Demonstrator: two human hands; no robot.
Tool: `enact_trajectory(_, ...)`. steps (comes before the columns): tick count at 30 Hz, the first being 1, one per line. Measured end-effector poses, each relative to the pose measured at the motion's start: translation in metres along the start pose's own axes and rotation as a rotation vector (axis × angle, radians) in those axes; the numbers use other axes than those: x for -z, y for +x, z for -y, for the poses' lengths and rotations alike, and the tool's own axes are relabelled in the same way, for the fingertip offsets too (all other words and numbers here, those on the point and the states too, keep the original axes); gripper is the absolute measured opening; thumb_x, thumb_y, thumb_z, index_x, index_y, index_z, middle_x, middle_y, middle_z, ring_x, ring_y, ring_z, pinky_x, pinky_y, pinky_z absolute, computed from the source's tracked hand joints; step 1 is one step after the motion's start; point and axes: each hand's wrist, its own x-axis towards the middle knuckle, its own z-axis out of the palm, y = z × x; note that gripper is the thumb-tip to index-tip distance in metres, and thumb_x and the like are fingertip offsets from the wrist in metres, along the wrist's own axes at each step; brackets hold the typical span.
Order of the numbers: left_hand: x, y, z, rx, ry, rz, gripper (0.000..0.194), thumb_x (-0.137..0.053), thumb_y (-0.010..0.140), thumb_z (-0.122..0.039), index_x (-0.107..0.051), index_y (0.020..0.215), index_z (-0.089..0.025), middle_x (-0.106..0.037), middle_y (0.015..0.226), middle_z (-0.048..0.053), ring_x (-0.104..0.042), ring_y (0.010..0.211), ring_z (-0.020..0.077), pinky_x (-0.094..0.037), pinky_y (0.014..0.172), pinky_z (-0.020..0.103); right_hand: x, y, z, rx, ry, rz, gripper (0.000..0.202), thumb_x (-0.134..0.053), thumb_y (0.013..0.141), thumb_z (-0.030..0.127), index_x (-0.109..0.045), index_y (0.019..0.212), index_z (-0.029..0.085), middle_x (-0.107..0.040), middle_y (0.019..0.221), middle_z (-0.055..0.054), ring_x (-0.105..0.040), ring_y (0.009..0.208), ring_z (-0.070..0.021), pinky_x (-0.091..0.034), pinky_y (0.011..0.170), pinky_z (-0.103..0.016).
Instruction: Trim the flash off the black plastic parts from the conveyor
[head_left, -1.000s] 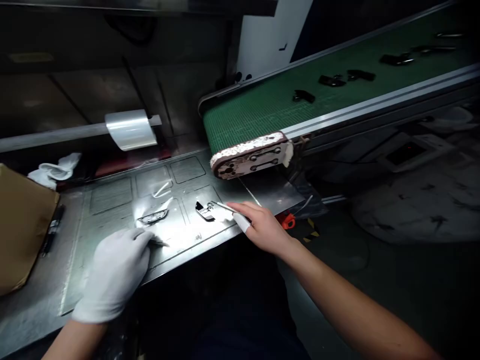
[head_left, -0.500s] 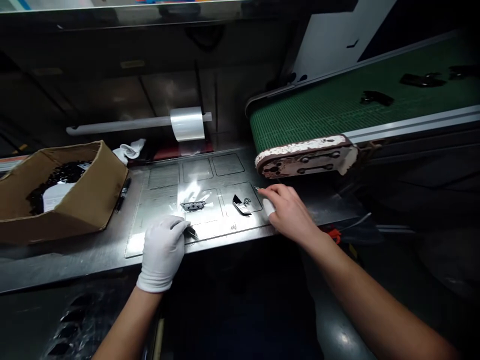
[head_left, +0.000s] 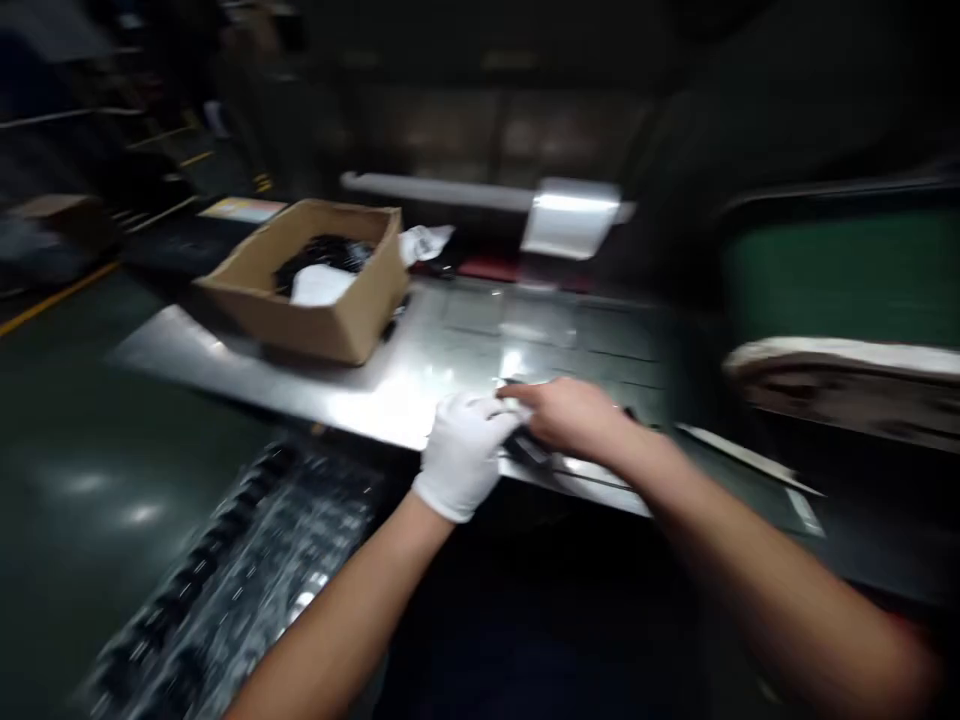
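My left hand (head_left: 463,452), in a white glove, is closed on a dark part (head_left: 529,447) at the front edge of the metal table (head_left: 360,405). Bare apart from something white at the fingers, my right hand (head_left: 566,412) meets the left one over that part. Its index finger reaches toward the gloved fingertips. Motion blur and the fingers hide most of the part and whatever the right fingers hold.
A cardboard box (head_left: 300,325) of black parts stands on the table at the left. Behind is a roll of clear film (head_left: 570,215) on a bar. The green conveyor (head_left: 847,275) is at the right. Bagged dark parts (head_left: 247,570) lie below left.
The view has swung left and is blurred. My right hand has left the spot by the conveyor's end and come together with my left hand, which still holds a dark part.
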Motion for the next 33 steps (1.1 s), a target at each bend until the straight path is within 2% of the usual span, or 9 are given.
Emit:
enact_trajectory(4, 0.006, -0.018, 0.009, 0.042, -0.013, -0.118, 0.026, -0.062, 0.091, -0.015, -0.079, 0.106, -0.029, -0.077, 0.103, 0.003, -0.067, 0.099, 0.0210, -0.053, 0.092, 0.038, -0.015, 0.018, -0.021, -0.016, -0.075, -0.020, 0.066, -0.051, 0.082, 0.014, -0.066, 0.142, 0.036, -0.080, 0.096, -0.011, -0.071, 0.073, -0.0275, -0.039, 0.057, -0.031)
enact_trajectory(8, 0.029, -0.066, -0.001, 0.183, -0.061, -0.424, 0.021, -0.071, 0.090, -0.017, -0.080, 0.099, -0.033, -0.069, 0.115, 0.005, -0.063, 0.115, 0.0227, -0.054, 0.098, 0.040, -0.024, 0.005, -0.010, -0.073, 0.036, -0.086, 0.056, -0.056, 0.089, 0.020, -0.064, 0.144, 0.028, -0.078, 0.090, -0.014, -0.068, 0.067, -0.0270, -0.038, 0.056, -0.034)
enact_trajectory(11, 0.046, -0.108, -0.011, 0.374, -0.109, -0.651, 0.028, -0.075, 0.088, -0.010, -0.080, 0.102, -0.034, -0.059, 0.119, 0.007, -0.059, 0.120, 0.0268, -0.052, 0.101, 0.047, -0.036, -0.026, 0.033, -0.041, 0.461, -0.083, 0.040, -0.062, 0.094, 0.039, -0.067, 0.133, 0.032, -0.078, 0.100, -0.008, -0.070, 0.080, -0.0268, -0.047, 0.066, -0.035)
enact_trajectory(14, 0.055, -0.143, -0.010, 0.516, -0.173, -0.731, 0.033, -0.075, 0.086, -0.007, -0.079, 0.104, -0.034, -0.054, 0.113, 0.005, -0.058, 0.113, 0.0249, -0.051, 0.096, 0.045, -0.063, -0.047, 0.094, 0.134, 1.102, 0.184, 0.037, -0.063, 0.096, 0.050, -0.068, 0.125, 0.027, -0.075, 0.114, -0.007, -0.069, 0.092, -0.0217, -0.052, 0.074, -0.032)
enact_trajectory(20, 0.064, -0.184, -0.012, 0.737, -0.283, -0.706, 0.026, -0.070, 0.093, -0.017, -0.080, 0.108, -0.035, -0.062, 0.102, 0.003, -0.063, 0.105, 0.0223, -0.054, 0.092, 0.040, -0.117, -0.045, 0.164, 0.023, 1.645, 0.418, 0.042, -0.086, 0.079, 0.052, -0.065, 0.090, 0.018, -0.057, 0.073, 0.004, -0.042, 0.060, -0.0078, -0.035, 0.057, -0.022)
enact_trajectory(23, 0.068, -0.199, -0.021, 0.987, -0.370, -0.630, 0.029, -0.063, 0.100, -0.030, -0.069, 0.128, -0.026, -0.070, 0.105, 0.005, -0.069, 0.096, 0.0201, -0.059, 0.083, 0.035, -0.126, -0.040, 0.168, 0.083, 1.541, 0.427, 0.038, -0.082, 0.084, 0.052, -0.066, 0.090, 0.019, -0.060, 0.075, 0.003, -0.050, 0.065, -0.0106, -0.041, 0.062, -0.024)
enact_trajectory(26, 0.067, -0.227, -0.017, 1.239, -0.414, -0.492, 0.024, -0.072, 0.093, -0.041, -0.073, 0.099, -0.017, -0.069, 0.080, 0.001, -0.068, 0.073, 0.0166, -0.058, 0.066, 0.030, -0.141, -0.036, 0.167, 0.298, 1.163, 0.402, 0.025, -0.070, 0.095, 0.046, -0.071, 0.101, 0.021, -0.072, 0.093, -0.003, -0.066, 0.084, -0.0194, -0.052, 0.078, -0.032)
enact_trajectory(30, 0.092, -0.307, 0.021, 1.615, -0.265, -0.459, 0.027, -0.069, 0.096, -0.040, -0.069, 0.098, -0.014, -0.070, 0.091, 0.003, -0.068, 0.078, 0.0159, -0.060, 0.072, 0.034, -0.183, -0.030, 0.159, 0.454, 0.784, 0.343, 0.035, -0.054, 0.102, 0.039, -0.067, 0.131, 0.024, -0.071, 0.134, -0.010, -0.067, 0.123, -0.0308, -0.051, 0.110, -0.051)
enact_trajectory(33, 0.131, -0.372, 0.052, 1.875, -0.070, -0.475, 0.031, -0.065, 0.099, -0.040, -0.067, 0.117, -0.015, -0.070, 0.113, 0.008, -0.069, 0.095, 0.0206, -0.061, 0.082, 0.040, -0.211, -0.032, 0.145, 0.428, 0.705, 0.384, 0.039, -0.049, 0.103, 0.040, -0.066, 0.134, 0.023, -0.070, 0.138, -0.012, -0.066, 0.128, -0.0319, -0.051, 0.113, -0.053)
